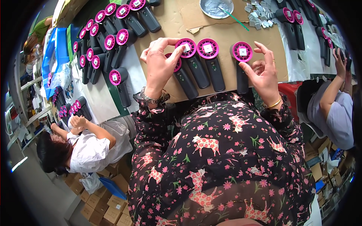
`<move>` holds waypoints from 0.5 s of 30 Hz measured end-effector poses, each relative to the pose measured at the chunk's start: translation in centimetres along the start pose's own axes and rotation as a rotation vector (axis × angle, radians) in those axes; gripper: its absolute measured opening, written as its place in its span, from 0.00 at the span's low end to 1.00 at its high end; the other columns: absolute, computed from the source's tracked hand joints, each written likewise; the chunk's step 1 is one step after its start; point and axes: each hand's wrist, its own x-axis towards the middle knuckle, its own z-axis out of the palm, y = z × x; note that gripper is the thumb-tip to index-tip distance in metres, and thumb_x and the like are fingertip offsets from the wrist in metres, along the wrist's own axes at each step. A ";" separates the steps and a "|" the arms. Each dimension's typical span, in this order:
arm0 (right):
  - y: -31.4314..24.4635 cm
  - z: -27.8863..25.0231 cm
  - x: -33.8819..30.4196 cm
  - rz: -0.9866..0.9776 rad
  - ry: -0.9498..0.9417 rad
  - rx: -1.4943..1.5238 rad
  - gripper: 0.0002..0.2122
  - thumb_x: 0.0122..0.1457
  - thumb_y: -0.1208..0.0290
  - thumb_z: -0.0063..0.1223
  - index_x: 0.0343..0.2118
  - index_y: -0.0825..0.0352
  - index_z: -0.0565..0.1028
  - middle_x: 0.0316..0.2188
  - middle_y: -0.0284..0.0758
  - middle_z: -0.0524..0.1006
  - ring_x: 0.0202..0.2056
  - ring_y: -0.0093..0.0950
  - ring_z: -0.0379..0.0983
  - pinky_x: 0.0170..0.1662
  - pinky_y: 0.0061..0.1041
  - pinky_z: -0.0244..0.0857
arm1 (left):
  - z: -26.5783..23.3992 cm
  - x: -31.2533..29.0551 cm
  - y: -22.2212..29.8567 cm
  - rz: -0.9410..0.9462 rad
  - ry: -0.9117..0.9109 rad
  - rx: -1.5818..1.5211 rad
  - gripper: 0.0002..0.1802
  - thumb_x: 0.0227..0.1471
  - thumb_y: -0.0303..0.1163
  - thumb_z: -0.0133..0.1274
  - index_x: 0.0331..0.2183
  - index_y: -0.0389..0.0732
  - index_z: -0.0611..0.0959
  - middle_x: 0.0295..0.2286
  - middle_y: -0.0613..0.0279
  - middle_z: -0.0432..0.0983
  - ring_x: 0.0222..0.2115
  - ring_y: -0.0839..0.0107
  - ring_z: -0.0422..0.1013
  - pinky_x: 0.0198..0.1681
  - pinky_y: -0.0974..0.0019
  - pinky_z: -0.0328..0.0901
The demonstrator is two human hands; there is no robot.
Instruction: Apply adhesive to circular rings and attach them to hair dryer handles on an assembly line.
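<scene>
Pink-headed black handheld fans (213, 73), four in a row, lie on the brown surface (229, 73), upper centre of frame. Left hand (156, 69): fingers close together at one fan's head, thumb on its white square (187, 48), can't tell if gripping. Right hand (266, 77): fingers half open, curved, thumb at the rightmost fan (242, 79).

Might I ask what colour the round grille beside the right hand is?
The round grille is pink, clearest in the head view.

No text can be read, even on the white squares (208, 48) of the pink-fronted devices (215, 74)
</scene>
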 end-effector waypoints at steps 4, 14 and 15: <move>1.1 0.5 -0.1 0.100 -0.090 0.088 0.40 0.62 0.77 0.75 0.75 0.62 0.63 0.57 0.36 0.76 0.31 0.13 0.76 0.32 0.15 0.71 | 0.7 -0.7 1.3 0.154 0.115 0.055 0.35 0.54 0.58 0.73 0.58 0.53 0.88 0.49 0.62 0.85 0.56 0.65 0.75 0.68 0.47 0.49; 0.8 3.6 1.5 0.012 -0.182 0.161 0.43 0.63 0.78 0.73 0.77 0.63 0.57 0.62 0.40 0.75 0.37 0.18 0.83 0.37 0.18 0.76 | 5.0 -2.4 4.1 0.250 0.267 0.329 0.47 0.48 0.68 0.71 0.65 0.58 0.83 0.50 0.65 0.79 0.55 0.64 0.73 0.69 0.39 0.49; 0.9 3.8 1.6 -0.003 -0.186 0.165 0.43 0.64 0.77 0.73 0.77 0.62 0.56 0.63 0.40 0.75 0.38 0.19 0.83 0.38 0.19 0.77 | 4.8 -2.4 3.7 0.260 0.247 0.362 0.46 0.49 0.67 0.70 0.65 0.59 0.83 0.49 0.66 0.79 0.55 0.65 0.73 0.69 0.39 0.49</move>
